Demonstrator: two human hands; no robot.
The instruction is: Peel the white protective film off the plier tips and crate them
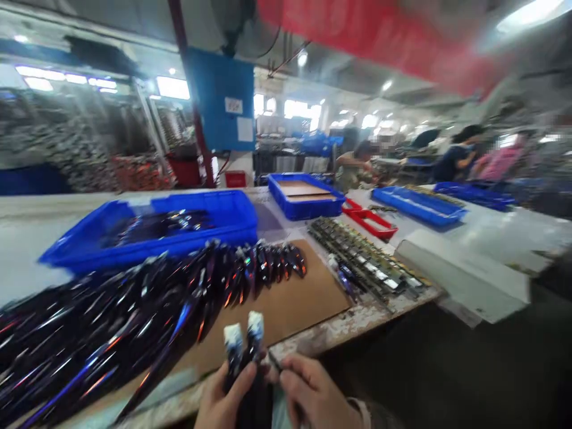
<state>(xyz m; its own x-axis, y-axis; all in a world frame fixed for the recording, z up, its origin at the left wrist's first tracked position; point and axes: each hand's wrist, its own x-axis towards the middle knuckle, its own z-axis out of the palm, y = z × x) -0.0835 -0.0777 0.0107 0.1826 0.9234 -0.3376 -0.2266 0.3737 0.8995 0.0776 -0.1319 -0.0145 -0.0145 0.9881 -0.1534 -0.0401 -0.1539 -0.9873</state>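
At the bottom of the view my left hand grips two dark, glossy pieces with white tips, held upright side by side. My right hand is closed just to the right of them, pinching something thin and dark I cannot make out. Both hands hover over the near edge of a brown cardboard sheet. A long row of the same glossy dark pieces lies across that sheet to the left.
A blue bin with more dark pieces stands behind the row. A second blue tray, a red tray, a rack of parts and a white box lie to the right. Other people work at far tables.
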